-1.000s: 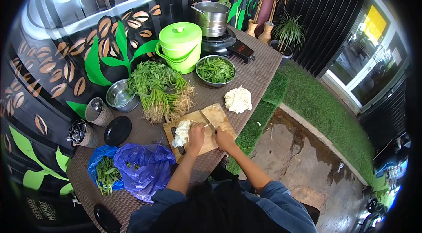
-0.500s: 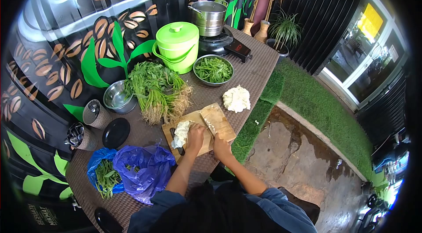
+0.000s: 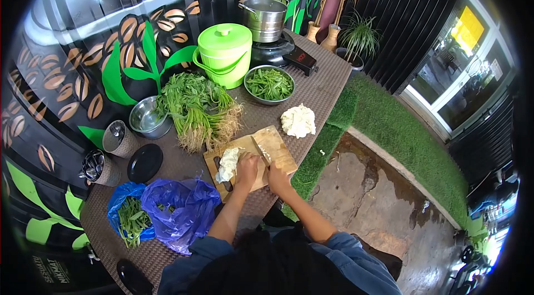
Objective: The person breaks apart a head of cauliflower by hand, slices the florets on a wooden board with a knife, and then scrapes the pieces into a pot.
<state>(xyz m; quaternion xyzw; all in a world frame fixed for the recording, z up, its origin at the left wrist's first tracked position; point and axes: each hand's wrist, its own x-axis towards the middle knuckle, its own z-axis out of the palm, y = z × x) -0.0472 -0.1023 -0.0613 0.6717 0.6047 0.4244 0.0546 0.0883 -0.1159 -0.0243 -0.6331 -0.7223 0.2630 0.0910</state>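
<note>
My left hand (image 3: 247, 171) is closed with bent fingers on a white ruffled clump of food (image 3: 227, 164), whose exact kind I cannot make out. The clump lies on the left half of a wooden cutting board (image 3: 282, 153). My right hand (image 3: 278, 179) is wrapped round the handle of a knife (image 3: 262, 150), and the blade points away from me across the board, just right of my left fingers. Small white bits lie along the blade. Beyond the board's right corner sits a larger white ruffled heap (image 3: 298, 121) on the table.
Rooted leafy greens (image 3: 200, 108) lie behind the board. Near them stand a bowl of cut greens (image 3: 270, 85), a lidded green bucket (image 3: 224, 53), a pot (image 3: 263, 20) on a stove and a metal bowl (image 3: 149, 120). Plastic bags (image 3: 181, 214) lie left. The table's edge (image 3: 315, 153) runs right.
The view has shifted slightly. Both hands stay at the board, with the left still on the white clump and the right still on the knife; little else differs.
</note>
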